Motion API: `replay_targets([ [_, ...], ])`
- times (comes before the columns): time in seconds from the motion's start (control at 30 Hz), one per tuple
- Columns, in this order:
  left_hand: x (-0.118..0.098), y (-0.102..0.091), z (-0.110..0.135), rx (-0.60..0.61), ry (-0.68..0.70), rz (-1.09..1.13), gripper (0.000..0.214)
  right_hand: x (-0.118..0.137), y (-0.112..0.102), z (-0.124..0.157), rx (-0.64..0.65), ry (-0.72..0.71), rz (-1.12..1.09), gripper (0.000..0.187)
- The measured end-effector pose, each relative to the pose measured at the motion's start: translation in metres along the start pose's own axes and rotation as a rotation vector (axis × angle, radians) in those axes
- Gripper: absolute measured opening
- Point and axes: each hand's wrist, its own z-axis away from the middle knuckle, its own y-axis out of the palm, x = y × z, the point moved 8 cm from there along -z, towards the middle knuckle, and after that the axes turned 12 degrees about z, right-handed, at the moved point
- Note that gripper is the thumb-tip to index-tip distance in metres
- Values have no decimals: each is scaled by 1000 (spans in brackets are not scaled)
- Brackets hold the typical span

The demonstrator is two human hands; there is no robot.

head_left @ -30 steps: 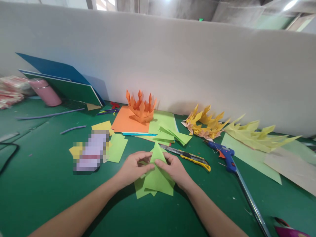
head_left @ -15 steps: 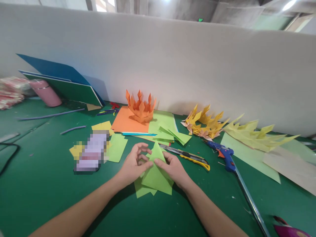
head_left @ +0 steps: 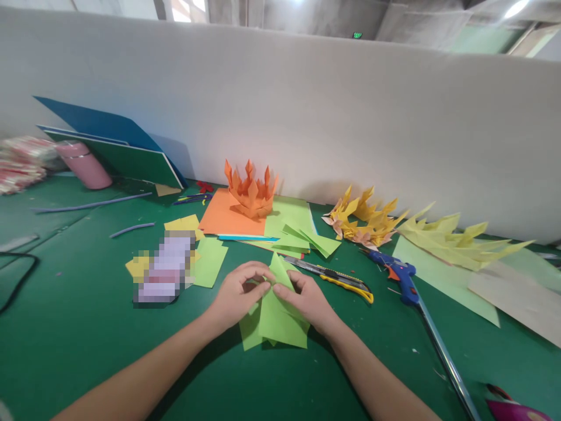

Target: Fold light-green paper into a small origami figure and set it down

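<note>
Both my hands hold a folded light-green paper whose pointed tip faces away from me. My left hand pinches its left edge between thumb and fingers. On the right side, my right hand grips the same sheet, thumb on top and fingers behind. More green paper pieces lie on the green table under the folded one, partly covered by it. Just beyond my right hand rests a yellow-handled utility knife.
An orange paper crown stands on coloured sheets at the back. To its right are a yellow paper crown and a pale-green one. A blue glue gun lies at right; a pink bottle leans at far left.
My left fingers have closed in toward the paper's upper edge, and its left side has been turned inward, so the shape looks narrower. My right hand has hardly moved.
</note>
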Motion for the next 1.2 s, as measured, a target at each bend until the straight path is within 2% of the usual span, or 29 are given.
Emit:
replay_targets([
  [0.17,0,8,2,97,-29,-46,14,-2,1,0,11,101,-203,43],
  [0.4,1,19,7,191,-46,-81,15,-7,-3,2,-76,158,-350,43],
  [0.83,10,22,9,282,-176,-157,27,-4,-8,1,-83,100,-291,42],
  [1.2,7,25,9,306,-111,-182,29,-8,-9,-1,-83,123,-281,41],
])
